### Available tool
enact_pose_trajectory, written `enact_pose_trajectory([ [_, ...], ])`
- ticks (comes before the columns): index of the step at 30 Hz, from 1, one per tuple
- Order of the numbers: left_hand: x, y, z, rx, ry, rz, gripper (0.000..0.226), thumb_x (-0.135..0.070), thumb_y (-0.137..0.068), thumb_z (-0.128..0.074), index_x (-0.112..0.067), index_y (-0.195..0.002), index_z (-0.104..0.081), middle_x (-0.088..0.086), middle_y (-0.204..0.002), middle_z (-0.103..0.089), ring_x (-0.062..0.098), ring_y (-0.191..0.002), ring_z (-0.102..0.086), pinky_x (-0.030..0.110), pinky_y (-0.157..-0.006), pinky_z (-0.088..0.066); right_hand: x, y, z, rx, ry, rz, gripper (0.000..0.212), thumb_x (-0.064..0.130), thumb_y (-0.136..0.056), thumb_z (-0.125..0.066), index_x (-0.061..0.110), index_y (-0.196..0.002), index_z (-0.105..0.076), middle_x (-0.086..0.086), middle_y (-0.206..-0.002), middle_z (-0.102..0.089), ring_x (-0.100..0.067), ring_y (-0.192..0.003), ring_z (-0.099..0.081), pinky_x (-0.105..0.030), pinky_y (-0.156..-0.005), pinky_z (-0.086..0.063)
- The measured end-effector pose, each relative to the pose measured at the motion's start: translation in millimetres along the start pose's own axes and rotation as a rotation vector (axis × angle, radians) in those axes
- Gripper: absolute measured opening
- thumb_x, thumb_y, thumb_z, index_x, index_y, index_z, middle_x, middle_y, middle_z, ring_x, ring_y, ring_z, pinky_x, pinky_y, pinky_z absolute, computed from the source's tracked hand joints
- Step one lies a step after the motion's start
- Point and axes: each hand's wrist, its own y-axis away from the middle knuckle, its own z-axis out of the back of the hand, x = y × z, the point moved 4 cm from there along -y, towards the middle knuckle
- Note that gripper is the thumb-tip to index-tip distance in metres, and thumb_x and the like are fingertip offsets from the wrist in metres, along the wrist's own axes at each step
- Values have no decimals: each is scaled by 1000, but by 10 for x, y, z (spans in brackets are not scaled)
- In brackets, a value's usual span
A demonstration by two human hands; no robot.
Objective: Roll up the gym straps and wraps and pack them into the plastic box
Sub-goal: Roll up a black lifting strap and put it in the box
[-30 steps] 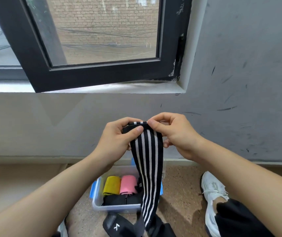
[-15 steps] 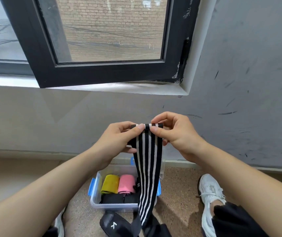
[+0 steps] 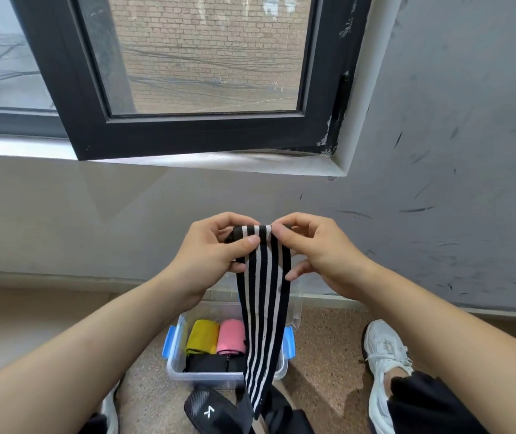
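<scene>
Centrally, head view: striped wrap (image 3: 266, 311), top end folded over, pinched by left hand (image 3: 216, 250) from 9 o'clock and right hand (image 3: 316, 249) from 3 o'clock; tail hangs toward 6 o'clock across the box (image 3: 175, 361). In the box: yellow roll (image 3: 201, 336), pink roll (image 3: 231, 336), black roll (image 3: 209, 363). At 6 o'clock on the floor, black strap (image 3: 209, 408). At 4 o'clock, white shoe (image 3: 385, 349).

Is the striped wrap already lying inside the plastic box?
No, both hands pinch the striped wrap's top end above the plastic box.

Black-and-white striped wrap (image 3: 266, 314); yellow roll (image 3: 201, 336), pink roll (image 3: 231, 336)
</scene>
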Motion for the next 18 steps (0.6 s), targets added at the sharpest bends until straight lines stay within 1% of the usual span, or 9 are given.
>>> enact_pose_trajectory([
  [2,-7,-2,-7,0,-3,-24,15,-4,-93,-71,-11,-106,-72,10,-92,-75,17,-83,-72,22,-63,-56,-13,1,-22,20,-49,-30,28,29,-99,-62,4,-111,-69,-25,-109,-70,-36,-99,-72,-27,-51,-57],
  [3,-11,-5,-14,1,-7,-35,16,-3,-93,-71,-11,-107,-72,13,-93,-74,18,-84,-72,22,-63,-56,-11,1,-23,14,-55,-24,27,28,-99,-62,3,-110,-69,-26,-108,-70,-37,-98,-72,-27,-51,-57],
  [5,-14,-14,-26,-3,-16,-48,17,-2,-93,-70,-11,-106,-73,10,-91,-73,17,-83,-71,23,-65,-57,-1,4,-8,-6,-48,6,22,22,-99,-63,3,-108,-70,-23,-100,-71,-31,-90,-73,-28,-52,-58],
  [7,-20,-20,-44,-5,-26,-47,18,-2,-93,-70,-13,-106,-73,4,-89,-74,15,-82,-72,24,-66,-58,3,6,10,-25,-42,27,15,18,-97,-66,6,-106,-71,-15,-91,-71,-22,-83,-73,-29,-52,-57],
  [9,-23,-26,-63,-1,-33,-12,16,-9,-94,-71,-17,-107,-74,2,-91,-76,13,-84,-73,25,-66,-59,-5,3,24,-40,-39,33,11,15,-97,-66,7,-104,-71,-10,-87,-72,-20,-80,-73,-29,-52,-56],
  [11,-31,-17,-83,21,-32,58,15,-24,-96,-69,-17,-108,-74,2,-93,-77,12,-84,-73,25,-65,-58,-7,4,26,-44,-45,39,10,13,-97,-67,8,-104,-71,-9,-87,-72,-19,-79,-72,-29,-54,-56],
  [14,-22,-7,-112,63,-36,147,31,-42,-98,-61,-15,-103,-75,-1,-85,-77,9,-77,-73,24,-64,-58,-15,10,24,-24,-37,53,13,10,-96,-68,7,-108,-71,-14,-92,-72,-20,-81,-72,-30,-58,-57],
  [16,-18,-5,-109,58,-15,161,31,-42,-98,-62,-14,-99,-75,-1,-82,-77,9,-75,-73,23,-62,-57,-24,15,26,-13,-36,61,15,9,-95,-69,7,-109,-71,-18,-96,-73,-20,-82,-73,-29,-60,-57],
  [18,-6,-16,-88,42,-12,151,26,-37,-96,-66,-13,-99,-75,2,-87,-78,11,-79,-73,23,-62,-57,-27,18,25,-6,-40,62,16,6,-94,-69,8,-109,-71,-16,-94,-72,-20,-83,-73,-28,-61,-57],
])
